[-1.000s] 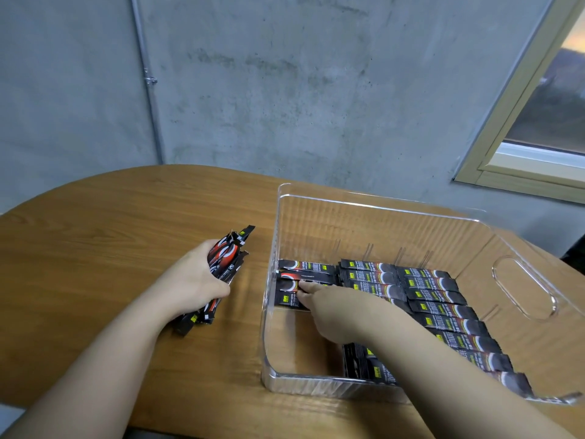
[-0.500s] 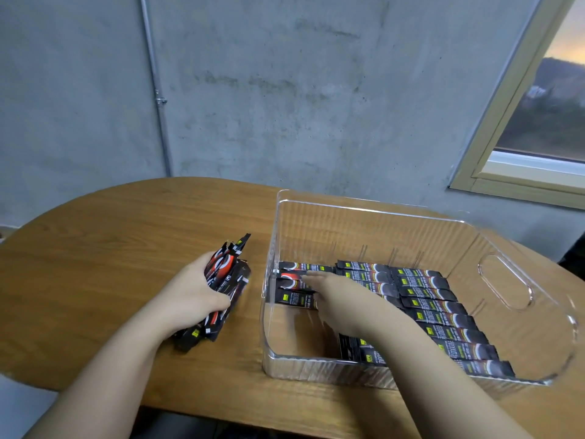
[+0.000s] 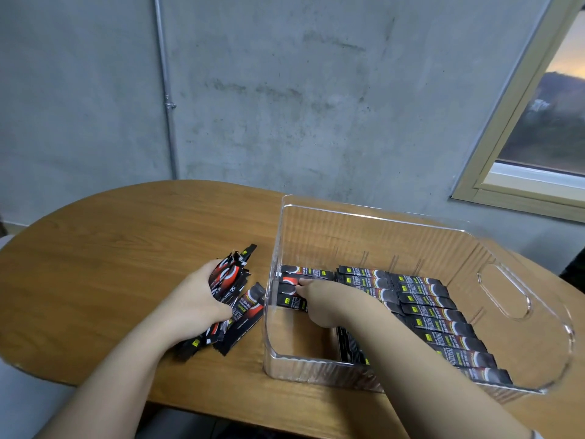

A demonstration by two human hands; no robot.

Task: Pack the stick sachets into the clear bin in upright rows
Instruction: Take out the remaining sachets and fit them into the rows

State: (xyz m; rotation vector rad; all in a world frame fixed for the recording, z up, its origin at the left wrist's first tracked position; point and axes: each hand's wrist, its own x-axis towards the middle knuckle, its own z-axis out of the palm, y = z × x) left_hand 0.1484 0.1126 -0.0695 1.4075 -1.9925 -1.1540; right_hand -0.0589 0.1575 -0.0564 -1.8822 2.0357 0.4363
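Gripping a sachet bundle (image 3: 232, 299), left hand (image 3: 193, 307) sits outside bin wall (image 3: 271, 280); right hand (image 3: 323, 301) fingertips press sachets inside.

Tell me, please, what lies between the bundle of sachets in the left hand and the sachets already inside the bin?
In the head view, only the clear bin's left wall stands between the bundle gripped by the left hand and the packed sachets.

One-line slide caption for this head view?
Right hand sets a stick sachet into the clear bin while left hand grips a spare bundle.
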